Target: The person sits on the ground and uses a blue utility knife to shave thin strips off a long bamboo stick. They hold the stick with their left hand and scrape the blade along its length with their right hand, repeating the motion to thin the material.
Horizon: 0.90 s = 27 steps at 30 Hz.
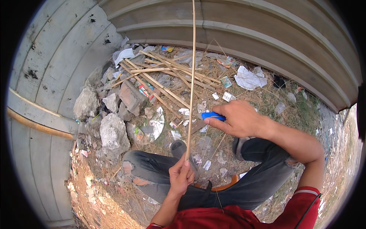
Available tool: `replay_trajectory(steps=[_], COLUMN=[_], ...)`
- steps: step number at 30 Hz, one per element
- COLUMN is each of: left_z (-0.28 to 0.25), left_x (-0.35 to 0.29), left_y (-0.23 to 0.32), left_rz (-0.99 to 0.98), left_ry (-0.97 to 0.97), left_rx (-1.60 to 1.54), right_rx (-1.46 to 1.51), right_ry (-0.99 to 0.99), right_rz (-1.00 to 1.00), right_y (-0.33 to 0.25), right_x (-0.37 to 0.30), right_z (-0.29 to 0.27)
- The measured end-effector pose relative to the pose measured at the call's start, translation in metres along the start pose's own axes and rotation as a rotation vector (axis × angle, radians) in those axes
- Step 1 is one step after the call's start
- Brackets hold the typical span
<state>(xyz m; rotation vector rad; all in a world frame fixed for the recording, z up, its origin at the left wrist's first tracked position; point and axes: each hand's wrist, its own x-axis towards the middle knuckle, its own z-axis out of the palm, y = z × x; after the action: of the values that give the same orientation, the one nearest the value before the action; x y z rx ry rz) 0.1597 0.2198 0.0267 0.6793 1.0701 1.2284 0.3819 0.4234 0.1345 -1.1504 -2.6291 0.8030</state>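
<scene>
A long, thin wooden strip point(191, 84) stands up from my left hand point(181, 178), which pinches its lower end between thumb and fingers. The strip runs to the top edge of the view. To its right, my right hand point(244, 119) is closed round a blue utility knife point(212, 115), pointing toward the strip with a gap between them. Whether its blade is out is hard to make out. Beyond my hands a pile of similar wooden strips point(164, 72) lies criss-crossed on the ground.
Rough stones point(113, 131) and a brick-like block point(132, 97) lie at the left. Crumpled white paper point(250, 78) and litter cover the dry grass. A corrugated metal wall point(263, 34) closes off the back, a pale panel wall point(53, 57) the left. Part of an orange seat point(227, 184) shows below me.
</scene>
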Motion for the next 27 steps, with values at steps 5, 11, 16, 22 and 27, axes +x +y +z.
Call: replay_trajectory(steps=[5, 11, 16, 22, 27], left_z=[0.028, 0.043, 0.039, 0.037, 0.031], left_x=[0.020, 0.025, 0.018, 0.024, 0.022], left_y=[0.010, 0.015, 0.011, 0.013, 0.015], left_rz=[0.071, 0.040, -0.035, 0.015, -0.042], left_ry=[0.069, 0.143, 0.108, 0.148, 0.122], left_rx=[0.077, 0.103, 0.125, 0.110, 0.166], right_rx=[-0.030, -0.161, -0.210, -0.231, -0.302], right_ry=[-0.181, -0.021, 0.087, -0.042, 0.113], right_rz=[-0.048, -0.021, 0.013, -0.077, -0.073], right_y=[-0.031, -0.015, 0.019, -0.008, 0.039], right_x=[-0.016, -0.006, 0.012, -0.001, 0.028], right_z=[0.032, 0.038, 0.032, 0.054, 0.040])
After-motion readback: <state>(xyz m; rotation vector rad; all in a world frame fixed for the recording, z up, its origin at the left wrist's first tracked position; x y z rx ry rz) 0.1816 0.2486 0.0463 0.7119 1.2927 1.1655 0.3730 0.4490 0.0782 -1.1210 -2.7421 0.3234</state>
